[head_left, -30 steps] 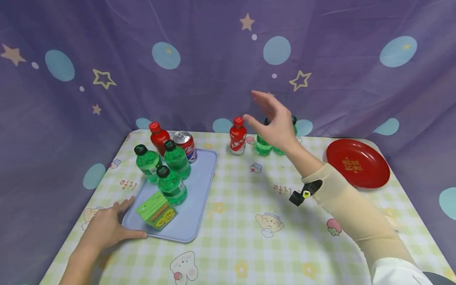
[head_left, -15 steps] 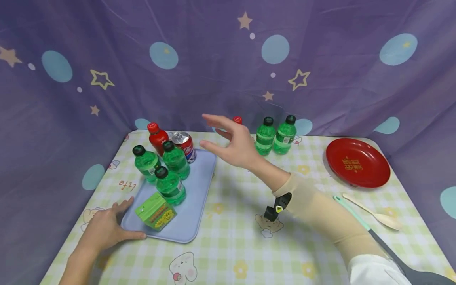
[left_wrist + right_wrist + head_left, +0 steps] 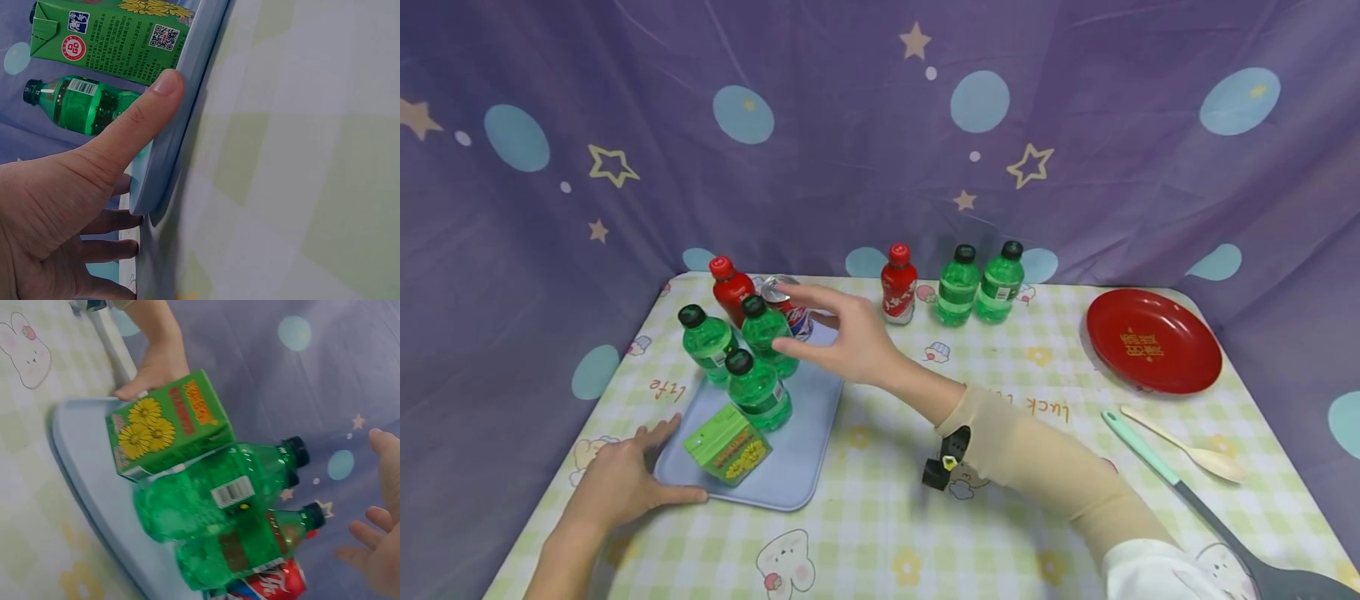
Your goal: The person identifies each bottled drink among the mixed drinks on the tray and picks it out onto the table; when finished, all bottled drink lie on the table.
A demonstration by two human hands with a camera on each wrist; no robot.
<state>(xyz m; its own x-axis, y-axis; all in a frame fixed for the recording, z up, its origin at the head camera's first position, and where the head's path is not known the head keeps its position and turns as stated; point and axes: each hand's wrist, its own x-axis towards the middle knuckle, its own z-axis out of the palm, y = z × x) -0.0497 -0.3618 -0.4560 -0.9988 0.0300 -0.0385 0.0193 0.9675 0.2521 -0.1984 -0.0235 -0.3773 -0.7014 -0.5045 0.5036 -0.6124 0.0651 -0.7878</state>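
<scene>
My left hand (image 3: 617, 479) rests at the near left corner of the blue tray (image 3: 808, 475). Its thumb lies on the rim, and its fingers spread along the outer side. On the tray stand a green drink carton (image 3: 728, 446) with yellow flowers and several green soda bottles (image 3: 760, 396) with black caps. A red-capped bottle (image 3: 732, 287) and a soda can (image 3: 781, 287) stand at the tray's far end; their bases are hidden. My right hand (image 3: 853, 337) hovers above the tray's right side, beside the can and nearest green bottle, holding nothing. Its fingers partly cover the can.
Another red bottle (image 3: 899, 285) and two green bottles (image 3: 957, 287) stand along the table's back edge. At the right lie a red plate (image 3: 1153, 342), a wooden spoon (image 3: 1213, 462) and a spatula (image 3: 1210, 517) with a mint handle. A purple curtain (image 3: 850, 167) hangs behind the table.
My right hand has moved left and downward, from near the bottles at the back to over the tray. My left hand and the things on the tray have stayed put.
</scene>
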